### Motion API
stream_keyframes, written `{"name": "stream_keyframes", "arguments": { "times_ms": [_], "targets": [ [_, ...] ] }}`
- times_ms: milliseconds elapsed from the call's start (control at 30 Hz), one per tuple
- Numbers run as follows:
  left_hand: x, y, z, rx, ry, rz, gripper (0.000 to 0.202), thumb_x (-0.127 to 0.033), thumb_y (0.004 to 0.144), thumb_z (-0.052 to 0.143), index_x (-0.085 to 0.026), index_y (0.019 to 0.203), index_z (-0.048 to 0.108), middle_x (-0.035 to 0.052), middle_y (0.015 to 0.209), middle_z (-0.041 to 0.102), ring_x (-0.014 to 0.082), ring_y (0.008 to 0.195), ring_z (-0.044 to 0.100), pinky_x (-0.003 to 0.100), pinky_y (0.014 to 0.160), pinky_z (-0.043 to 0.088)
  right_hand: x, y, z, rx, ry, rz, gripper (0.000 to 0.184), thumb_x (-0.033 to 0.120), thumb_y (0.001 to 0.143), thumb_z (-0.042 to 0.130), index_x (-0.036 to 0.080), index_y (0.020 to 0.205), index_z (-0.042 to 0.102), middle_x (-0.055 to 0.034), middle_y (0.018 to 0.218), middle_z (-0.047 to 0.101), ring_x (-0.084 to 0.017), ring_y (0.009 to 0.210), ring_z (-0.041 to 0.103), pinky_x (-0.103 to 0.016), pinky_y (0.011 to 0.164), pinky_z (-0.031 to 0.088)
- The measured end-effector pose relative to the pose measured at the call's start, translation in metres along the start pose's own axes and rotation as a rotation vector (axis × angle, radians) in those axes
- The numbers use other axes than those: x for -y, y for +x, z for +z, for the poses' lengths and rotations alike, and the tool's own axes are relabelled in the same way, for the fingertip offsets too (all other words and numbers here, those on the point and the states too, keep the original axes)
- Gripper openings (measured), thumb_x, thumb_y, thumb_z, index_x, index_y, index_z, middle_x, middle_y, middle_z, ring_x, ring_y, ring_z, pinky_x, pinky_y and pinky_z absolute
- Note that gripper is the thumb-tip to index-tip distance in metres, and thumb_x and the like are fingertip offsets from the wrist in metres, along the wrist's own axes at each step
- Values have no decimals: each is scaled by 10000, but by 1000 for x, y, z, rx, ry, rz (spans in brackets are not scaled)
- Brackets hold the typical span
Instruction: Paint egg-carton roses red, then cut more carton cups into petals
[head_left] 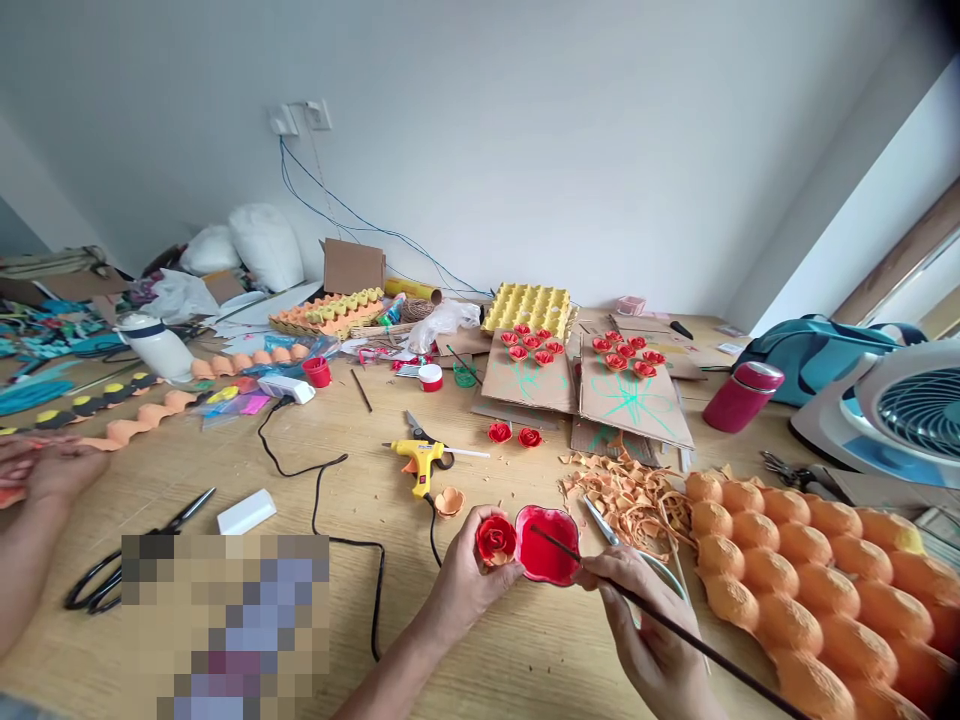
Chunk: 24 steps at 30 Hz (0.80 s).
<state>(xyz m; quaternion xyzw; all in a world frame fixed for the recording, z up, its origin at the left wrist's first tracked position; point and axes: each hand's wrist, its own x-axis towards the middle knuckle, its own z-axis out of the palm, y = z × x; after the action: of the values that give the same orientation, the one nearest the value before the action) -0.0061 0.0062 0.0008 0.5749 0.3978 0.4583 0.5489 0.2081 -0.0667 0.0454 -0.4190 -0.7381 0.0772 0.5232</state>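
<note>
My left hand (pixel 466 572) is closed around a small rose (pixel 496 540), painted red with some bare orange at its lower edge. In my right hand (pixel 641 610) is a long dark paintbrush (pixel 675 625), its tip over or in a scalloped dish of red paint (pixel 549 550). The dish sits right beside my left thumb; whether the thumb touches it I cannot tell. An unpainted orange egg-carton flower (pixel 449 502) lies just beyond, near a yellow glue gun (pixel 420 462). Two finished red roses (pixel 514 434) rest farther back. Scissors (pixel 600 520) lie partly hidden behind my right hand.
Orange egg cartons (pixel 817 590) cover the right side, beside a heap of carton scraps (pixel 626 497). Cardboard sheets (pixel 634 400) carry more red roses. Black scissors (pixel 142 555) and a power cord (pixel 375 570) lie left. A co-worker's hand (pixel 64 470) holds a carton strip.
</note>
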Motion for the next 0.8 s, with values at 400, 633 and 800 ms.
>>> {"name": "stream_keyframes", "arguments": {
  "times_ms": [400, 633, 800],
  "targets": [
    [2, 1, -1, 23, -6, -1, 436, -198, 788, 727, -208, 1183, 544, 61, 1137, 646, 216, 1080, 645, 370, 1033, 516, -7, 1, -3, 35, -111, 84, 129, 186, 1014, 489, 245, 1039, 600, 12, 801, 680, -144, 707, 653, -253, 693, 507],
    [1, 1, 0, -24, 54, 14, 442, -191, 747, 752, -211, 1141, 552, 35, 1063, 652, 190, 978, 656, 323, 933, 559, -13, 1, -4, 94, -145, 36, 147, 178, 1024, 461, 240, 945, 568, 20, 752, 643, -156, 663, 614, -294, 698, 469],
    [-1, 0, -1, -30, 91, -17, 524, -203, 757, 738, -200, 1242, 538, 41, 1020, 654, 190, 928, 668, 344, 922, 568, -16, -1, -5, 106, -160, 43, 134, 183, 1021, 477, 238, 949, 576, 8, 759, 634, -171, 674, 592, -297, 673, 457]
  ]
}}
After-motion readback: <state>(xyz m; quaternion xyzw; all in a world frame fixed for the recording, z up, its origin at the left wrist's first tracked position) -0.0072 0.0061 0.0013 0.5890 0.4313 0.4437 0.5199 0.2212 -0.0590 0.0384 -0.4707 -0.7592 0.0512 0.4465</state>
